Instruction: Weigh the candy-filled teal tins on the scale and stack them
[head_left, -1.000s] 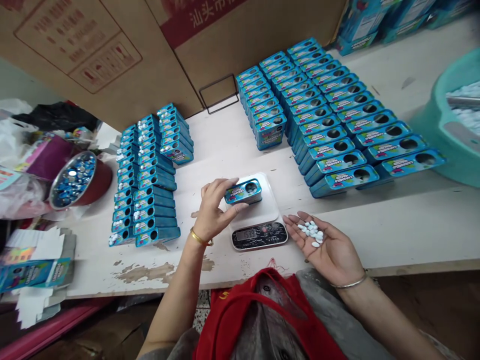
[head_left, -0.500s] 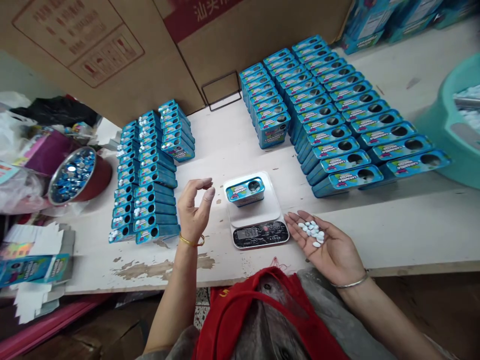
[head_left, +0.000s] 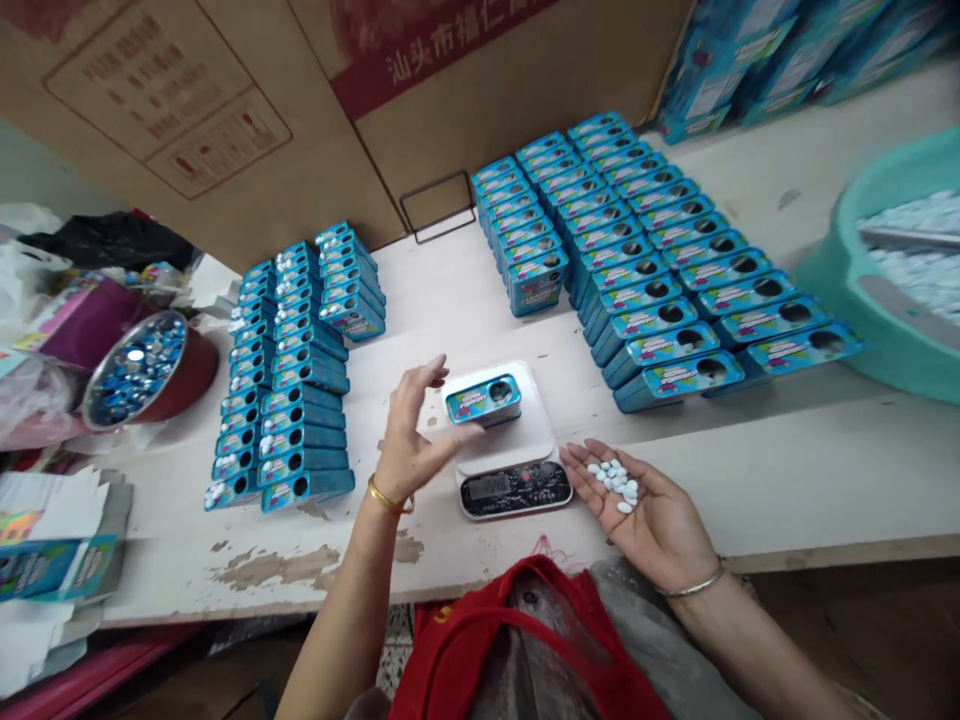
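Observation:
A blue tin with a round hole in its lid sits on the white kitchen scale, whose dark display panel faces me. My left hand is at the left of the tin, thumb and fingers spread on either side of its near end; no grip on it shows. Palm up to the right of the scale, my right hand cups a small heap of white candies. Its fingertips are close to the scale's right edge.
Rows of blue tins with open holes stand at the right. More tins, several topped with white candies, stand at the left. A turquoise tub of candies is far right, a metal bowl of wrapped sweets far left. Cardboard boxes line the back.
My left hand has moved right toward the tin, and its thumb and fingers have spread wider. The right hand still holds the candies beside the scale. The camera view has shifted slightly.

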